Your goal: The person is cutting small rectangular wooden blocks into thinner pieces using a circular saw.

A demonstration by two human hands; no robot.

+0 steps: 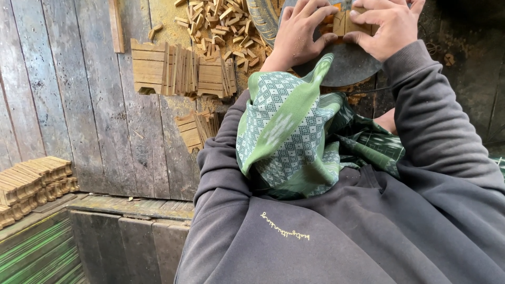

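Two hands work at the top edge of my view: my left hand (299,32) presses fingers-down on a dark round disc (344,66), and my right hand (387,25) pinches a small wooden block (347,23) between thumb and fingertips, holding it on that disc. The block sits between both hands, touching each. A tyre's ribbed edge (263,18) curves just beside the left hand. Below the wrists, a green patterned cloth (286,129) drapes over my lap, against my dark grey sweatshirt (326,231). Out on the plank floor (79,105), small wood offcuts (221,23) lie scattered in sawdust, with a row of flat wooden pieces (181,71) near them. At the left edge, stacked wooden strips (31,184) rest on a low platform.
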